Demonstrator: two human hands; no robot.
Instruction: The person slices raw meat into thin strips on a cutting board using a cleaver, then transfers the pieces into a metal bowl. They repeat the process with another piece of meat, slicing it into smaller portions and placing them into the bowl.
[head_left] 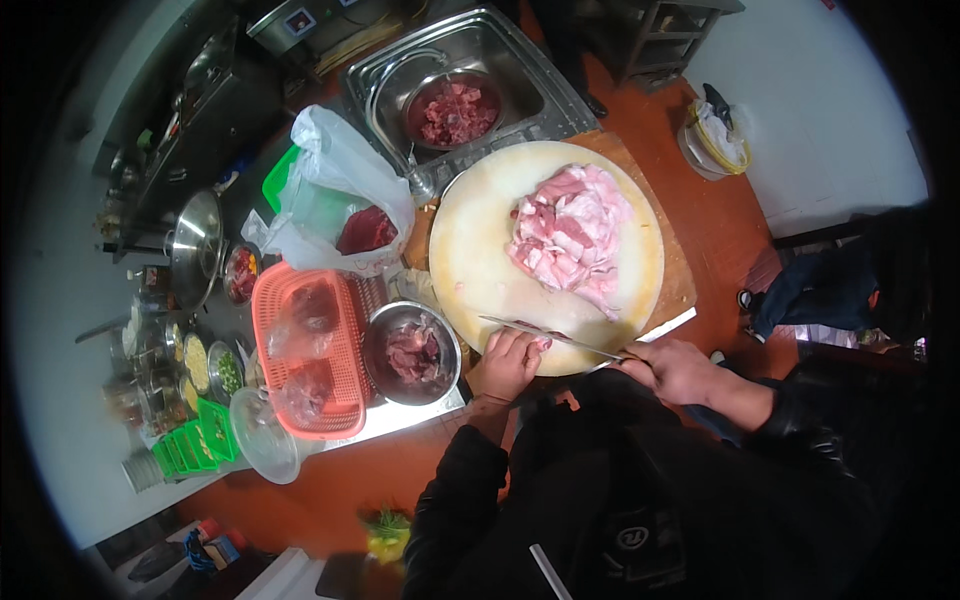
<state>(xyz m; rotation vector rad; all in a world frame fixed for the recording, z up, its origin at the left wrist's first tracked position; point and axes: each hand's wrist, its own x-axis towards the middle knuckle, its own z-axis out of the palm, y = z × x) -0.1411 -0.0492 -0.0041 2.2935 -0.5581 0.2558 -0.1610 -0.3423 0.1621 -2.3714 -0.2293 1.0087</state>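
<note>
In my right hand (668, 370) is a knife (572, 340), gripped by its handle, its blade pointing left across the near edge of a round cutting board (470, 240). My left hand (508, 362) is closed at that edge, with a small piece of meat (542, 343) at its fingertips beside the blade. Farther back on the board lies a heap of pale pink raw meat (572, 230). A metal bowl (375, 375) stands left of my left hand, with cut dark meat (413, 350) inside it.
A sink (530, 75) behind the board holds a basin of red meat (458, 112). To the left are a plastic bag (340, 150) with dark meat, an orange basket (345, 415) of bagged meat, and green trays (190, 445). A person (815, 285) is at the far right.
</note>
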